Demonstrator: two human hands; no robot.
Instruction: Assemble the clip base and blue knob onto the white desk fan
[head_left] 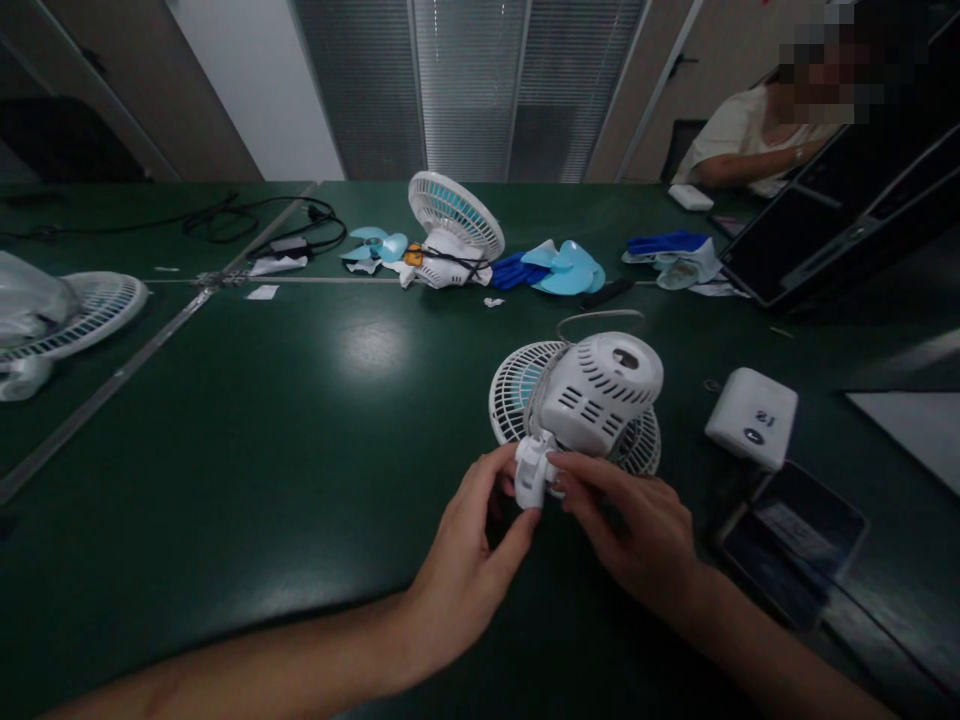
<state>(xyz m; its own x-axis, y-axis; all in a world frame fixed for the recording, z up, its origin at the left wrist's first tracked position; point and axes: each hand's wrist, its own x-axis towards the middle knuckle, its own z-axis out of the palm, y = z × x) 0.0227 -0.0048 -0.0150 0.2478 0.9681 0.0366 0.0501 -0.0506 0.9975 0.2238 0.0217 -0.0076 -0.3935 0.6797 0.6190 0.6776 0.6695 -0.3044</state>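
Observation:
A small white electric fan lies grille-down on the green table in front of me, its slotted motor housing facing up. At its near end is a white plastic clip. My left hand grips this clip between thumb and fingers from the left. From the right, my right hand pinches at the clip's side; its fingertips are partly hidden, and I cannot make out any small part between them. Light blue blades show through the fan's white grille.
Farther back stand another white fan, light blue fan blades and blue gloves. A white box and a dark tablet-like device lie at right. Another fan is at far left. A person sits across the table.

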